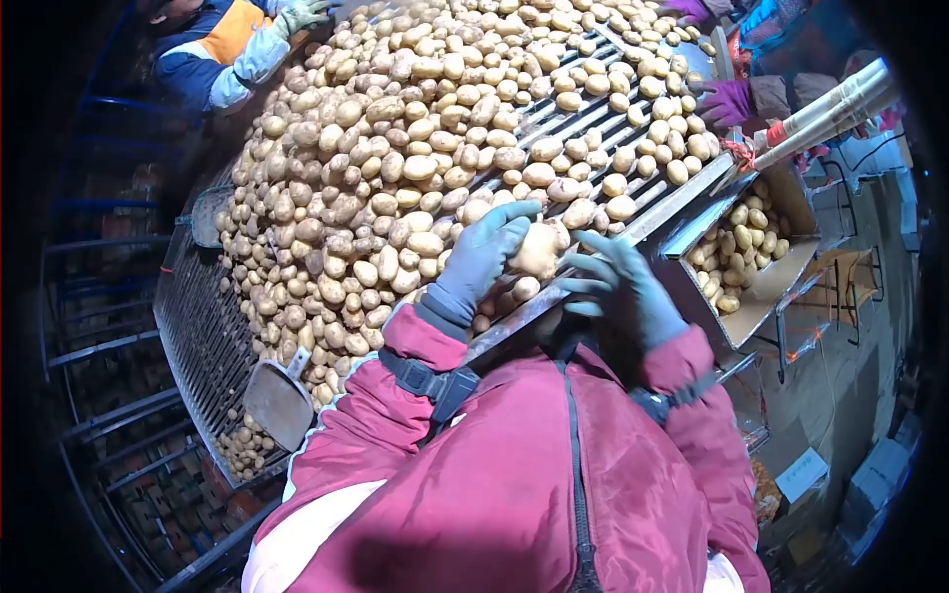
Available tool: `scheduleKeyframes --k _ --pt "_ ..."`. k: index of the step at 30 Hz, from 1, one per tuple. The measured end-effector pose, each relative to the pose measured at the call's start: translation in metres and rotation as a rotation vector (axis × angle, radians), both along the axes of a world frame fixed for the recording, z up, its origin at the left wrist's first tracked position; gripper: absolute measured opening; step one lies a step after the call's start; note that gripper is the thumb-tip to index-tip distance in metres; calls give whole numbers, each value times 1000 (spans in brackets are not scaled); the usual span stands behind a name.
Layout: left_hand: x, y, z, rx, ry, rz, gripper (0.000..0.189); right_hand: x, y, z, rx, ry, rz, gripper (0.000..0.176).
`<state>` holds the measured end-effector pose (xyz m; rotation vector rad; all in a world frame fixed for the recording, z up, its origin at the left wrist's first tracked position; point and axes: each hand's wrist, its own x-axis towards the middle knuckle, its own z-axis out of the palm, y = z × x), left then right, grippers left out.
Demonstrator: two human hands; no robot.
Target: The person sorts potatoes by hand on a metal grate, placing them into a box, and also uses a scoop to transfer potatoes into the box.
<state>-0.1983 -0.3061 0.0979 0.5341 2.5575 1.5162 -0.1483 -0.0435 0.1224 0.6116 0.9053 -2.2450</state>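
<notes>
My left hand (479, 259), in a grey-green glove, has its fingers and thumb against the left side of a large, knobbly potato (537, 251). The potato is held just above the near edge of the sorting table. On the other side of it, my right hand (625, 289), gloved alike, has its fingers spread and pointing toward the potato, with nothing visible in them. A big heap of potatoes (395, 148) lies on the slatted table (188, 306) in front of me.
A cardboard box of potatoes (741, 242) stands at the right, below a metal rail (682, 198). A scoop (280, 403) lies at the table's left end, another scoop (208, 215) farther back. Co-workers' gloved hands, one white (301, 15), one purple (727, 102), are across the table.
</notes>
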Motion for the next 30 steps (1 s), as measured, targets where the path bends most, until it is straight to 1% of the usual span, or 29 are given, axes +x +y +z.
scheduleKeyframes --k 1,2,3,4,5,6,8,9,10,11,13,14,15,16,17,18,19,21,22,23,25,26,27,29,30 --pt "-5 10 -10 128 -71 37 33 -13 -16 -23 -187 -10 40 52" --pt "-11 3 -14 -28 189 130 35 -27 -27 -41 -110 17 39 51" --pt "-16 5 -11 319 -323 320 40 -38 -36 -52 -35 41 37 50" --pt "-19 4 -17 318 -337 316 40 -46 -42 -49 -82 -10 0 51" --pt "-22 2 -30 122 -270 283 43 -48 -43 -97 97 224 49 50" --pt "-22 -3 -46 -74 -203 249 45 -50 -43 -105 128 241 61 50" --pt "-22 -13 -77 -459 -61 187 51 -55 -43 -104 133 238 87 48" --pt "-24 -16 -81 -650 13 156 53 -57 -42 -106 134 238 105 47" --pt "-28 -21 -84 -604 116 150 51 -58 -40 -109 134 236 117 46" --pt "-30 -27 -86 -606 111 157 51 -59 -38 -113 135 241 127 45" --pt "-36 -40 -70 561 -767 491 49 -58 -39 -118 111 233 141 44" --pt "-37 -48 -72 818 -798 457 50 -58 -39 -120 75 154 138 43" --pt "-34 -44 -50 919 -741 389 51 -59 -36 -116 123 256 234 42" --pt "-27 -29 -7 758 -671 406 52 -58 -37 -138 107 261 274 43" --pt "-23 -16 22 600 -603 417 52 -55 -40 -160 97 263 311 43" --pt "-22 -20 9 853 -714 423 50 -54 -44 -150 104 283 311 47" --pt "-16 -12 5 1081 -751 448 53 -54 -49 -128 112 281 310 47" --pt "-2 1 -3 497 -662 288 56 -54 -63 -69 -6 118 280 46" --pt "16 17 11 285 -500 217 58 -53 -66 -55 -59 37 257 45" --pt "23 33 26 -19 -232 262 55 -53 -64 -62 -38 201 330 45" --pt "30 7 -1 -378 103 -157 56 -42 -52 -65 12 212 416 41" --pt "32 9 -6 -332 109 -191 56 -34 -48 -56 0 294 354 40" --pt "32 10 -11 -269 37 -173 54 -29 -46 -44 -15 384 296 39" --pt "32 5 -16 -178 -111 -129 52 -28 -33 -21 -121 248 308 48" --pt "30 5 -10 -145 -183 -99 50 -24 -26 -13 -97 275 274 49"
